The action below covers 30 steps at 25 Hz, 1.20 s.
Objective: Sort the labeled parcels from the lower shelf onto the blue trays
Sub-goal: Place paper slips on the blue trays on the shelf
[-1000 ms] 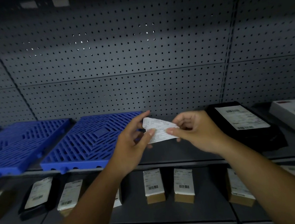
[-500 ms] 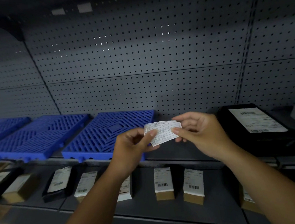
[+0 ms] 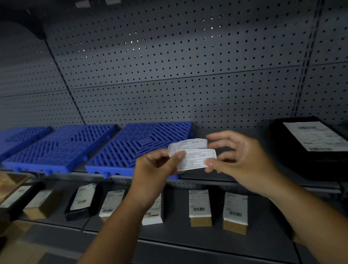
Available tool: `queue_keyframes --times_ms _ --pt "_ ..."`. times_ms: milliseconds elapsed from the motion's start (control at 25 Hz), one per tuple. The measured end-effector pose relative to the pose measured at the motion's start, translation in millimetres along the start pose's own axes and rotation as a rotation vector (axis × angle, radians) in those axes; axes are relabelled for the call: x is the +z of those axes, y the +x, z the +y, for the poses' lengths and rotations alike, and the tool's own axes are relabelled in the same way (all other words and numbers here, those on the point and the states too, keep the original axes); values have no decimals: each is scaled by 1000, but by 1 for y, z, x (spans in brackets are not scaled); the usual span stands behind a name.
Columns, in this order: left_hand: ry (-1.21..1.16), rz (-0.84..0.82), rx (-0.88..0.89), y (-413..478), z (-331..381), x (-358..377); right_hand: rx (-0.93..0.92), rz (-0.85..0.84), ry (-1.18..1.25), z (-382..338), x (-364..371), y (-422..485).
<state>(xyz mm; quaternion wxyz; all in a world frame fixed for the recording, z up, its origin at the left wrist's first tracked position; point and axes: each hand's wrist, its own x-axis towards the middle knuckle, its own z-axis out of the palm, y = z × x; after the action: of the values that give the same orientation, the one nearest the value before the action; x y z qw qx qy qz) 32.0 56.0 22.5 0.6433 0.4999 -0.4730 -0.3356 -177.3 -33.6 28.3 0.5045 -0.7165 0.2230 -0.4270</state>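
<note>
Labeled parcels (image 3: 199,208) are lying in a row on the lower shelf (image 3: 202,240), labels and barcodes facing up: small brown boxes at centre and right, a black pouch (image 3: 82,202) and further boxes toward the left. None is sitting on the blue trays (image 3: 140,146), which are lying side by side on the upper shelf, three in view, their slatted tops bare. Both hands are hovering in front of the nearest tray's right corner, above the parcel row. The left hand (image 3: 154,175) is closing its grip on two small white paper slips (image 3: 193,155), thumb pressing on the front of the lower slip, the upper slip fanning out behind it. The right hand (image 3: 240,160) is touching the lower slip's right edge with thumb and fingertip, remaining fingers spreading loosely open; not a firm hold. Print on the slips is too small to read. A large black parcel (image 3: 322,149) bearing a white label is resting on the upper shelf at right, well apart from the trays. Grey pegboard (image 3: 172,67) is backing the shelving.
</note>
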Motion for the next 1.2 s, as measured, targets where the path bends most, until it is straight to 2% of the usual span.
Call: queue_keyframes --times_ms 360,760,960,1200 --pt "-124 -16 -20 14 -12 -54 40 23 -8 5 46 25" --pt "-62 -185 -4 66 -32 -206 44 219 -202 27 176 86" --pt "-87 -202 -36 84 -38 -246 50 342 -272 34 203 94" --pt "-73 -76 -11 96 -38 -259 207 416 -739 44 191 89"
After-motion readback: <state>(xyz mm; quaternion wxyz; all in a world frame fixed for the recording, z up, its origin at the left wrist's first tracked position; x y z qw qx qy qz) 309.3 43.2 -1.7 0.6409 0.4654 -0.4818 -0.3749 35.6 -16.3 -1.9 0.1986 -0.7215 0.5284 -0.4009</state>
